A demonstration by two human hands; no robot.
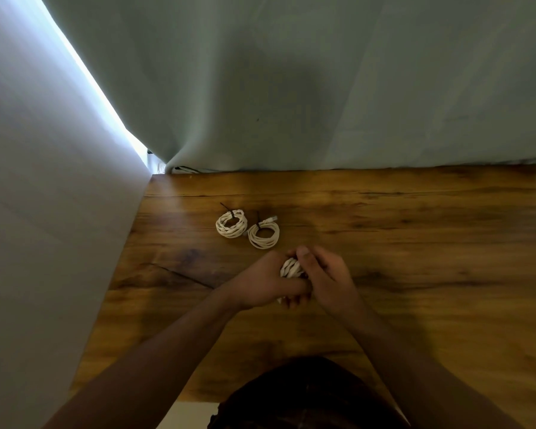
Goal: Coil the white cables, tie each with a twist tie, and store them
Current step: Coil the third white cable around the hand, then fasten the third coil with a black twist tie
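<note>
A coiled white cable [291,267] sits between both my hands above the middle of the wooden table [415,243]. My left hand [266,283] grips the coil from the left, fingers curled under it. My right hand [325,274] holds it from the right, thumb on top. Most of this coil is hidden by my fingers. Two other white cable coils lie on the table behind my hands: the left coil [231,223] and the right coil [264,234], each bound with a dark twist tie and touching each other.
A grey-green curtain [291,88] hangs along the table's far edge. A pale wall [44,212] runs down the table's left side. Dark hair [307,397] shows at the bottom, over the table's near edge.
</note>
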